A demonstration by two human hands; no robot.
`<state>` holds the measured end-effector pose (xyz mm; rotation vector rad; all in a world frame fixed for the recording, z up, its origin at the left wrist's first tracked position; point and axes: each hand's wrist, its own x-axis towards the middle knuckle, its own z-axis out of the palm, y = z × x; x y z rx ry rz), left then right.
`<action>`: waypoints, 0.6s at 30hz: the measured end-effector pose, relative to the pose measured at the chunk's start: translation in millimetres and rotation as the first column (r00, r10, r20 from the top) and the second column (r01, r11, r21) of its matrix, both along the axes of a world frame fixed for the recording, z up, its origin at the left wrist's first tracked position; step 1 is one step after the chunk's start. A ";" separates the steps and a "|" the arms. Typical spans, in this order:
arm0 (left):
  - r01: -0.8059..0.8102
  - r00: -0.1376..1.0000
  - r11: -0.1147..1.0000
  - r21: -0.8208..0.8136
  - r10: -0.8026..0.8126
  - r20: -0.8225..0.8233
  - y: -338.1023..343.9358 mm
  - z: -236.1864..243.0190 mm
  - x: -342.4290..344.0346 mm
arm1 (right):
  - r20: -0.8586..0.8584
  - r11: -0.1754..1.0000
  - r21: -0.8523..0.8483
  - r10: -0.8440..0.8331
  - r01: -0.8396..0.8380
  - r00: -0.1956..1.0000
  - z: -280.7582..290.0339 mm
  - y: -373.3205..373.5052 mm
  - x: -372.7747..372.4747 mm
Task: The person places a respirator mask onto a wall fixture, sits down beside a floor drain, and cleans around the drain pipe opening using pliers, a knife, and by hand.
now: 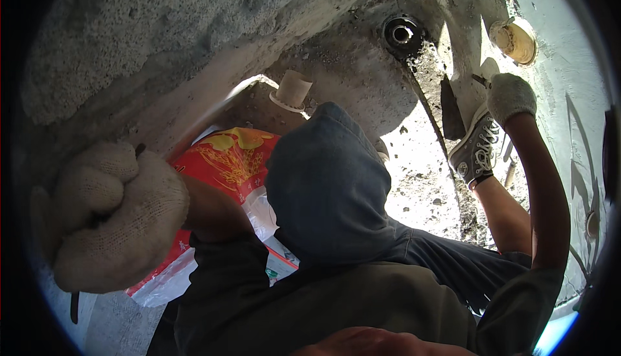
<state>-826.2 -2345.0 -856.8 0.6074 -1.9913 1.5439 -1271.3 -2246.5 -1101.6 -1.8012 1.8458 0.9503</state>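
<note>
My left hand [119, 217], in a cream knitted work glove, is raised at the left side with its fingers curled into a fist. A thin dark rod [74, 307] runs through that fist, its ends poking out above and below. Far off to the right, my right hand [511, 97], gloved alike, is closed near the pale wall, just below a yellowish pipe stub [515, 42]. The short end of a slim dark tool [479, 80] sticks out of its fingers to the left; the rest is hidden by the glove.
A red bag [226, 162] printed in yellow lies left of my bent knee [326, 188]. Beyond it stands a short beige pipe [292, 90]. A black round fitting [402, 34] sits in the floor at the far end. Rough concrete [149, 39] rises at the left. My sneaker [477, 144] rests on sunlit debris.
</note>
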 end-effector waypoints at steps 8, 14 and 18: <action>-0.177 0.893 0.944 -0.278 0.273 0.359 14.9 5.8 0.4 | 0.068 1.000 -0.012 -0.023 0.024 0.997 -2.3 -4.4 -0.5; -0.233 0.912 0.951 -0.205 0.287 0.293 15.2 -5.2 1.5 | 0.052 0.999 0.020 -0.048 0.047 0.997 3.1 -7.2 -6.2; -0.295 0.888 0.909 -0.295 0.375 0.265 15.4 -5.7 2.9 | 0.066 0.999 -0.009 -0.045 0.046 0.997 2.6 -13.1 -10.9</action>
